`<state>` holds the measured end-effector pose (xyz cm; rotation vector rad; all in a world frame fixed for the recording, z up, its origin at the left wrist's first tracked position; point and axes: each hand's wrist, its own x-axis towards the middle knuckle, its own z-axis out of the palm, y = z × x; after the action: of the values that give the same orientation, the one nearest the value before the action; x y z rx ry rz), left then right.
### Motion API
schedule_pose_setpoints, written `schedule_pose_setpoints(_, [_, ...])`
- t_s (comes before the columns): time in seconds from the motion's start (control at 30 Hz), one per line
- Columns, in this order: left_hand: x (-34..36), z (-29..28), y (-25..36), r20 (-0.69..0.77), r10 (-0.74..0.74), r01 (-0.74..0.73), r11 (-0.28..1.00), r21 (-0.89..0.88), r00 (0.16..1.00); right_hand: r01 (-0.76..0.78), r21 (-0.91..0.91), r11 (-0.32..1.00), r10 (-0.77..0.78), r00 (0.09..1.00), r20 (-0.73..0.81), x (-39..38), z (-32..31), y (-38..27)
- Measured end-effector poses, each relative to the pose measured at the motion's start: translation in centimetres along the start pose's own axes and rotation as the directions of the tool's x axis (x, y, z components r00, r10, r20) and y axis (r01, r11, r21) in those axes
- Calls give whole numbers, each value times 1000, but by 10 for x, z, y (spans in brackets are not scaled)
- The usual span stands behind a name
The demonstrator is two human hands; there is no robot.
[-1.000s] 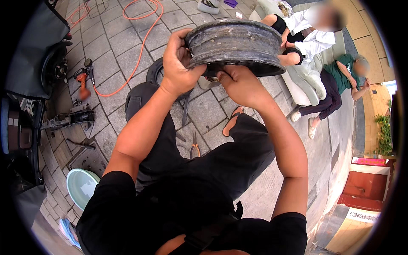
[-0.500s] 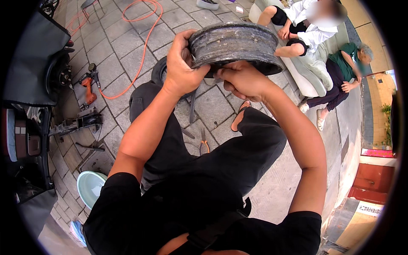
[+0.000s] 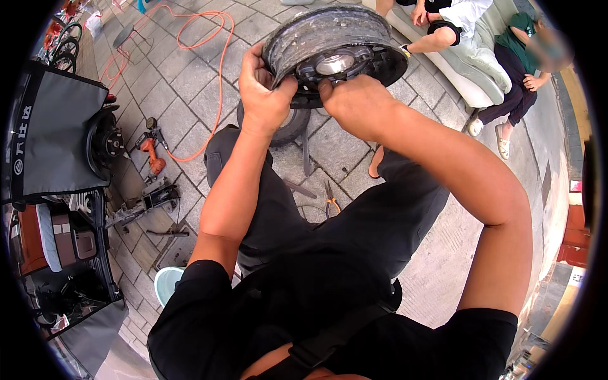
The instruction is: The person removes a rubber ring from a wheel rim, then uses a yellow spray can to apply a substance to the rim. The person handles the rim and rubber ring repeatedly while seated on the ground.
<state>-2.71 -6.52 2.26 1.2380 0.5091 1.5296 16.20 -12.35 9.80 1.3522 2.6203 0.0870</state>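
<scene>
A worn, dirty metal wheel rim (image 3: 326,38) is held up and tilted, so its dark inner face and shiny round hub centre (image 3: 334,64) show. My left hand (image 3: 266,92) is closed on the rim's left edge, thumb at the lower lip. My right hand (image 3: 358,104) is closed at the near side of the rim, thumb beside the hub. Its other fingertips are hidden inside the rim. Below the rim, a black tyre (image 3: 291,130) lies on the paving, partly hidden by my left forearm. Pliers with orange handles (image 3: 331,201) lie between my legs.
At left are an orange power tool (image 3: 152,157), a metal vehicle part (image 3: 149,202), a pale basin (image 3: 167,284) and a vehicle with a grey cover (image 3: 60,133). An orange hose (image 3: 220,82) crosses the paving. Two people sit on a pale sofa (image 3: 465,79) at the far right.
The wheel rim has tipped, bringing its inner face and hub into view. My right hand has shifted further into that face; my left hand keeps its hold. The whole view has also shifted.
</scene>
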Motion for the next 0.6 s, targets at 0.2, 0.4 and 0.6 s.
schedule_pose_setpoints(0.2, [4,-7,-8,-30,60,-60,998,-17,998,-238,523,818,270,963,16,0,17,-2])
schedule_pose_setpoints(0.4, [14,-16,-8,-98,91,-103,987,-123,991,-309,775,552,425,903,58,-11,26,-4])
schedule_pose_setpoints(0.6, [16,-16,-1,-81,100,-112,981,-161,992,-366,874,319,377,895,238,-2,-6,-9])
